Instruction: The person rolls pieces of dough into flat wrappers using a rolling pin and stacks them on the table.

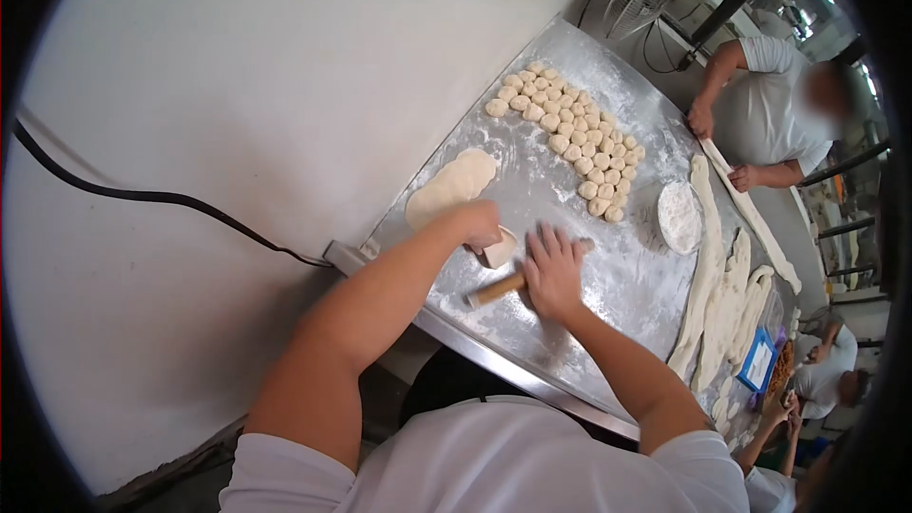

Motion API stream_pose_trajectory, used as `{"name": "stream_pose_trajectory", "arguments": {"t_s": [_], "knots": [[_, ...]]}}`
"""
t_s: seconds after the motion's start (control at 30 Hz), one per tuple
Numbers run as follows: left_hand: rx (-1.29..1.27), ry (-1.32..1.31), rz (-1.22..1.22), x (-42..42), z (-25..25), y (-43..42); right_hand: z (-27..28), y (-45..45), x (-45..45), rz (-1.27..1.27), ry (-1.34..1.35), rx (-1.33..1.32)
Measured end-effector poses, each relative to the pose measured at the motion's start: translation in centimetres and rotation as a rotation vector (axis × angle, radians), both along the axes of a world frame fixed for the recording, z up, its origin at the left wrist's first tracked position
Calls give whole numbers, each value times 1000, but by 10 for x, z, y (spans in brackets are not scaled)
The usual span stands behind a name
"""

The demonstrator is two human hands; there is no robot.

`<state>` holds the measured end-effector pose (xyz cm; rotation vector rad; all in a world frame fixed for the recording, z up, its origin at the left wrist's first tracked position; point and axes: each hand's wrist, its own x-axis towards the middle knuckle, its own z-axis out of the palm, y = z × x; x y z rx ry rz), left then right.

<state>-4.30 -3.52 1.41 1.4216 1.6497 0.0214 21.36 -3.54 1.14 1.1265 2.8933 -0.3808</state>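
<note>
My left hand (480, 225) is closed on the edge of a small flat dough wrapper (501, 249) lying on the floured metal table. Beside it, my right hand (554, 271) rests palm down on a wooden rolling pin (499, 291), its fingers stretched out and slightly blurred. The pin lies at a slant, just to the right of the wrapper. Beyond my left hand, overlapping rolled dough rounds (451, 188) lie near the wall. Several small dough balls (570, 128) are grouped farther up the table.
A bowl of flour (679, 217) stands to the right, beside long dough strips (727, 309). A blue-framed box (757, 361) sits lower right. Across the table a person (769, 100) handles a dough rope (760, 218). Other people work at lower right. The wall (237, 85) borders the left side.
</note>
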Motion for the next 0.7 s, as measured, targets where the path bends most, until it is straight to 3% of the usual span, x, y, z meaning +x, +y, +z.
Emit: {"name": "stream_pose_trajectory", "arguments": {"t_s": [0.13,0.23,0.4,0.5,0.57,0.63,0.7], "knots": [[-189,-117,-16,-3,9,-4,2,-21,53,47,34,23],[-198,50,-46,5,51,-5,0,16,-24,-55,21,50],[115,244,-32,8,11,-7,-15,76,-123,-254,180,156],[188,215,-84,-2,-9,2,-17,41,-70,-189,276,92],[203,113,-152,-8,-29,8,-12,-1,-10,-84,85,95],[242,167,-467,-14,-60,14,-5,-24,41,-4,153,68],[220,176,-558,-17,-60,16,-5,-26,45,0,130,51]]}}
